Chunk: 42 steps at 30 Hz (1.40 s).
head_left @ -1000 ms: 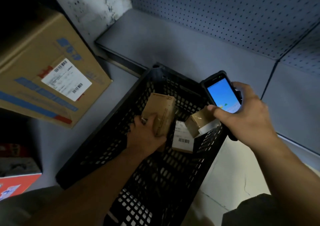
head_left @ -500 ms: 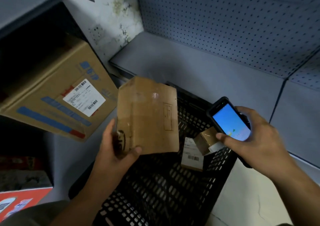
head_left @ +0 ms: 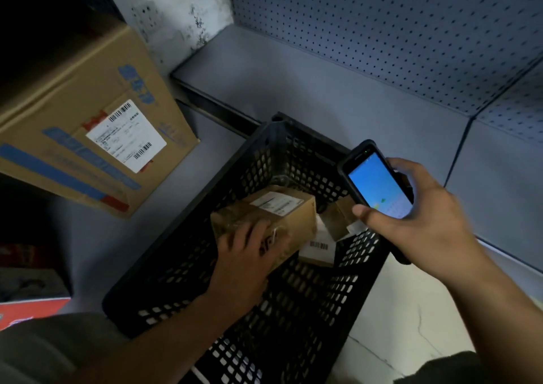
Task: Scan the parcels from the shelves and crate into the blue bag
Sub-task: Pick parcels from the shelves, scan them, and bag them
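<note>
A black perforated crate point(head_left: 188, 254) stands on the floor in front of me. My left hand point(head_left: 249, 254) grips a brown cardboard parcel point(head_left: 291, 216) over the crate, its white label facing up. My right hand point(head_left: 411, 225) holds a handheld scanner point(head_left: 376, 186) with a lit blue screen above the crate's right side. Two more parcels lie inside the crate: a flat one with a barcode label point(head_left: 318, 248) and a small brown box point(head_left: 338, 219), partly hidden by the scanner hand. The blue bag is out of view.
A large cardboard box point(head_left: 88, 136) with blue tape and a shipping label sits on the left shelf. A grey shelf point(head_left: 323, 89) with a pegboard back runs behind the crate. A red box point(head_left: 26, 313) lies at the lower left.
The parcel that my left hand held up high half a second ago has come down over the crate and turned label-up. The scanner hand stayed near the crate's right side.
</note>
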Available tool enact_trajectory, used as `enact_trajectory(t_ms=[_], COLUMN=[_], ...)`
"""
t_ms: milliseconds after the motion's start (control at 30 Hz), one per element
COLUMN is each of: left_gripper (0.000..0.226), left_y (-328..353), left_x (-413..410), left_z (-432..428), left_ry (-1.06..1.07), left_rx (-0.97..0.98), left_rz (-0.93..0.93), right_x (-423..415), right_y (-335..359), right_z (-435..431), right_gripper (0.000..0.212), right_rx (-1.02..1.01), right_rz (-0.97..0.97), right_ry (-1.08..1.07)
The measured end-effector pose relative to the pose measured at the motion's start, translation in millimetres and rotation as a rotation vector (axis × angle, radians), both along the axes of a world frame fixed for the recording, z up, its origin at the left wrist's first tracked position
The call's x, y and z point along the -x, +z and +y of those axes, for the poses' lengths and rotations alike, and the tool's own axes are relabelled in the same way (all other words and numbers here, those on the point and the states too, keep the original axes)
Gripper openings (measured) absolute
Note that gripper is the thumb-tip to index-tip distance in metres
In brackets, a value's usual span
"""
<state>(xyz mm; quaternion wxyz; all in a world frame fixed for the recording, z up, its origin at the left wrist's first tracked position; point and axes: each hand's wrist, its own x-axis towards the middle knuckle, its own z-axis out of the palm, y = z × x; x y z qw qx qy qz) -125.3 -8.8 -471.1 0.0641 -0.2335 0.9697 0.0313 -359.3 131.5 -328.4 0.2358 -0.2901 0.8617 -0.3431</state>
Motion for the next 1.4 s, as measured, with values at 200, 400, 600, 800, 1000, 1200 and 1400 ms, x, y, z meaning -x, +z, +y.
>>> enact_trajectory(t_ms=[200, 400, 600, 800, 1000, 1200, 1400], left_gripper=[0.095, 0.078, 0.102, 0.094, 0.054, 0.055, 0.045], left_y=[-50, -85, -104, -107, -120, -135, -119], left_x=[-2, -34, -20, 1, 19, 29, 44], left_z=[9, 7, -20, -33, -45, -43, -41], left_ry=[0.057, 0.322, 1.215, 1.349, 1.284, 1.36, 1.301], left_rx=[-0.055, -0.583, -1.098, -1.501, -1.456, -1.439, -1.411], left_rz=[-0.08, 0.086, 0.475, 0.531, 0.551, 0.638, 0.702], right_x=[-5, -12, -18, -24, -32, -44, -39], right_y=[5, 9, 7, 3, 2, 7, 7], right_z=[9, 15, 13, 11, 13, 14, 18], right_gripper=[0.078, 0.077, 0.085, 0.083, 0.085, 0.09, 0.089], right_rx=[-0.043, -0.072, -0.109, -0.137, -0.174, -0.173, -0.232], right_rz=[0.008, 0.002, 0.0, 0.04, 0.001, -0.029, 0.042], right_ry=[-0.008, 0.024, 0.068, 0.124, 0.109, 0.123, 0.09])
